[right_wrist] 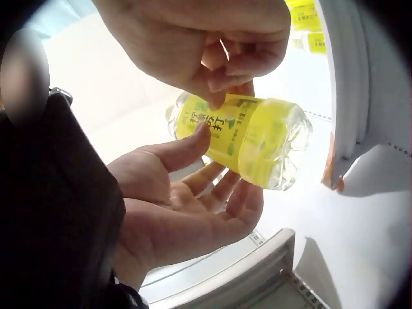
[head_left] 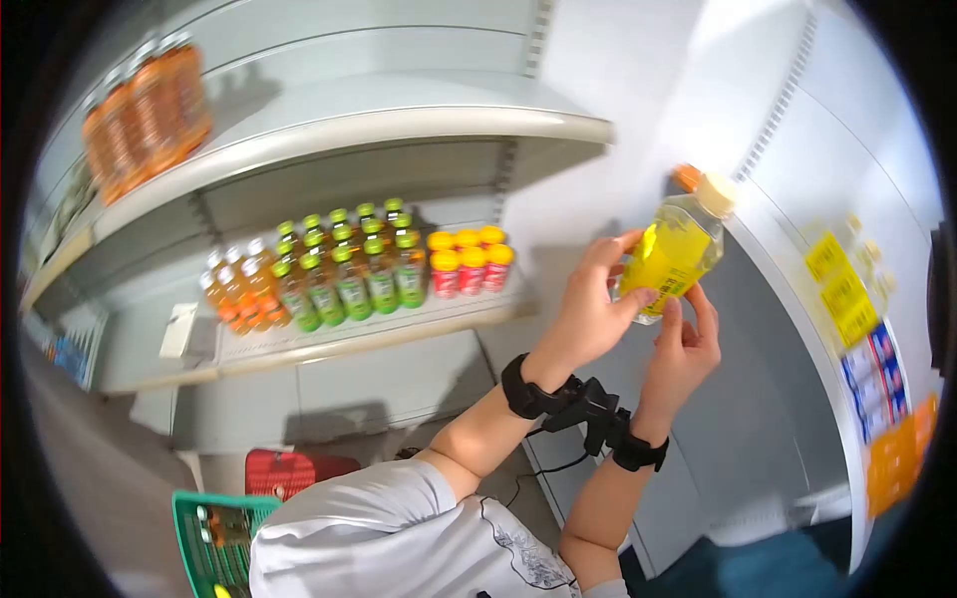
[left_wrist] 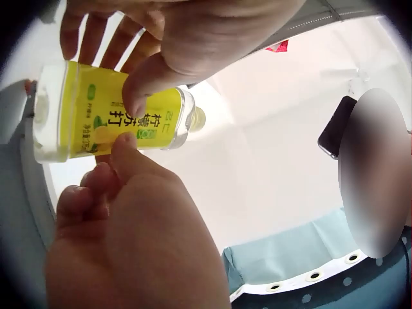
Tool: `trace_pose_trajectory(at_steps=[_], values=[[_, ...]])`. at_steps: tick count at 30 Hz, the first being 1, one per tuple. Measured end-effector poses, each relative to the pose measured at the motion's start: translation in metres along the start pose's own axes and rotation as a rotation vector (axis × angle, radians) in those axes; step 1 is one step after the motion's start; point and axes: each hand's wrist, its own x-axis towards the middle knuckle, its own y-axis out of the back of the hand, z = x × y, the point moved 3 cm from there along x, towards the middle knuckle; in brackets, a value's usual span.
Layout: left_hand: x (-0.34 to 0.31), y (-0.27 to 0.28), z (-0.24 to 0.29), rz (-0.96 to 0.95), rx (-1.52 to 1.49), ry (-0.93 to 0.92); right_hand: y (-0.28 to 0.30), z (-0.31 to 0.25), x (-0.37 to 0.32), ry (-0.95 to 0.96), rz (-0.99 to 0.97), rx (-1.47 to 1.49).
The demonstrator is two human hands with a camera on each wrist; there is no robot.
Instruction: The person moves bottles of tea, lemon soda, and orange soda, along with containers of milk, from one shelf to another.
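Note:
A clear bottle with a yellow label and pale cap (head_left: 673,254) is tilted cap-up in the head view. My left hand (head_left: 590,309) grips its lower body, thumb on the label, fingers behind. My right hand (head_left: 686,351) pinches its lower part with thumb and a finger. Left wrist view: the left hand (left_wrist: 199,38) reaches down over the bottle (left_wrist: 96,116), and the right hand (left_wrist: 141,219) comes from below, other fingers curled. Right wrist view: the right hand (right_wrist: 193,45) is above the bottle (right_wrist: 257,132), the left hand (right_wrist: 174,209) below, fingers spread behind it.
Green-capped bottles (head_left: 344,264), orange drinks (head_left: 244,289) and yellow-capped red bottles (head_left: 469,264) stand on the lower left shelf. Larger orange bottles (head_left: 150,115) are above. A curved shelf (head_left: 797,334) at right borders yellow-labelled bottles (head_left: 842,289). A green basket (head_left: 189,543) sits bottom left.

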Motion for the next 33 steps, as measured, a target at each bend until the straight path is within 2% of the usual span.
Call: trace_pose_trajectory(at_steps=[3, 7, 11, 12, 15, 16, 19, 20, 21, 23, 27, 29, 31, 33], values=[[0.001, 0.046, 0.005, 0.116, 0.079, -0.076, -0.042, -0.012, -0.009, -0.004, -0.101, 0.097], [-0.001, 0.116, 0.013, 0.240, 0.073, -0.072, -0.107, -0.030, -0.029, 0.000, -0.237, 0.221], [-0.011, 0.191, 0.046, 0.350, 0.307, -0.154, -0.173, -0.057, -0.056, 0.017, -0.348, 0.334], [-0.013, 0.210, 0.054, 0.378, 0.409, -0.169, -0.190, -0.066, -0.065, 0.016, -0.365, 0.414], [-0.018, 0.263, 0.074, 0.460, 0.338, -0.140, -0.233, -0.106, -0.086, 0.009, -0.432, 0.503], [-0.018, 0.278, 0.088, 0.506, 0.366, -0.180, -0.250, -0.115, -0.091, 0.059, -0.421, 0.516], [-0.009, 0.324, 0.123, 0.487, 0.476, -0.210, -0.287, -0.157, -0.095, 0.044, -0.439, 0.469], [-0.002, 0.338, 0.127, 0.486, 0.366, -0.249, -0.298, -0.171, -0.095, 0.068, -0.466, 0.520], [0.003, 0.353, 0.133, 0.485, 0.389, -0.308, -0.311, -0.180, -0.096, 0.064, -0.464, 0.524], [0.011, 0.378, 0.150, 0.543, 0.752, -0.481, -0.338, -0.197, -0.100, 0.019, -0.547, 0.824], [0.022, 0.417, 0.168, 0.551, 0.898, -0.436, -0.384, -0.217, -0.107, -0.019, -0.563, 0.800], [0.029, 0.438, 0.161, 0.552, 0.837, -0.305, -0.407, -0.216, -0.109, -0.016, -0.566, 0.814], [0.033, 0.451, 0.156, 0.576, 0.891, -0.303, -0.425, -0.214, -0.112, 0.025, -0.545, 0.717], [0.037, 0.462, 0.150, 0.638, 1.025, -0.212, -0.444, -0.210, -0.115, 0.029, -0.551, 0.705]])
